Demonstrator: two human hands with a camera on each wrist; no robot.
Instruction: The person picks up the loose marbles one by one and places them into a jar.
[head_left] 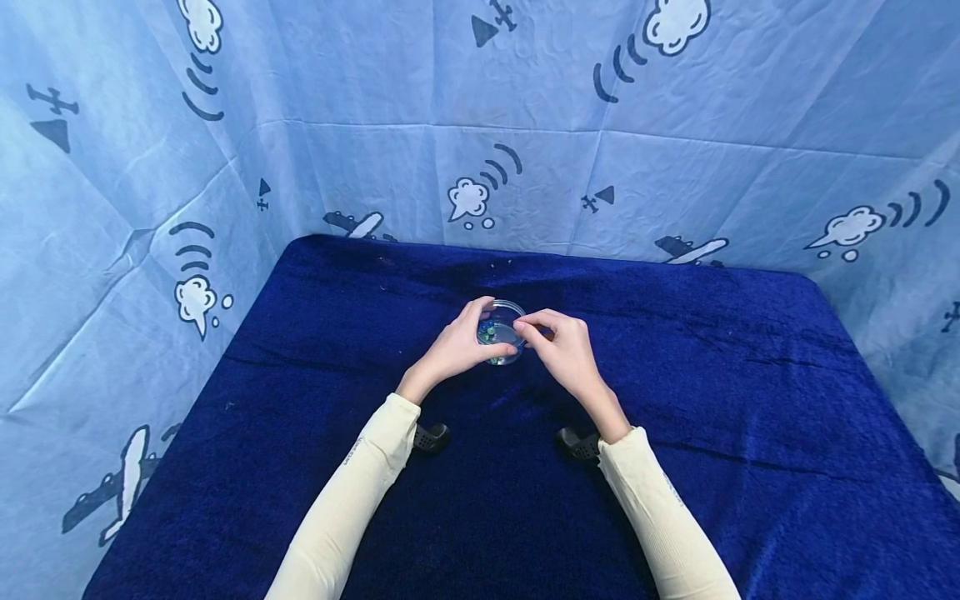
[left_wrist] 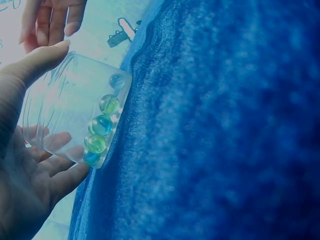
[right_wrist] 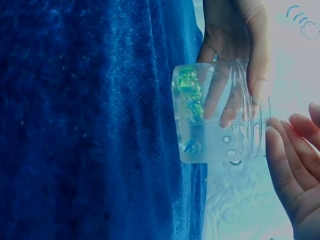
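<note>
A clear plastic jar [head_left: 504,332] stands on the blue cloth, with several green and blue glass marbles [left_wrist: 102,124] at its bottom. My left hand [head_left: 453,342] grips the jar from the left, thumb on the near side and fingers round the far side. At the jar's mouth, my right hand [head_left: 561,343] has thumb and forefinger brought together on a thin clear edge [right_wrist: 269,107]. Whether that edge is a lid or the rim cannot be told. In the right wrist view the marbles show through the jar's wall.
A dark blue plush cloth [head_left: 480,508] covers the table. Two black perforated objects [head_left: 432,438] show beside the forearms, partly hidden by the sleeves. Light blue curtains [head_left: 525,100] with planes and clouds hang behind and at the sides.
</note>
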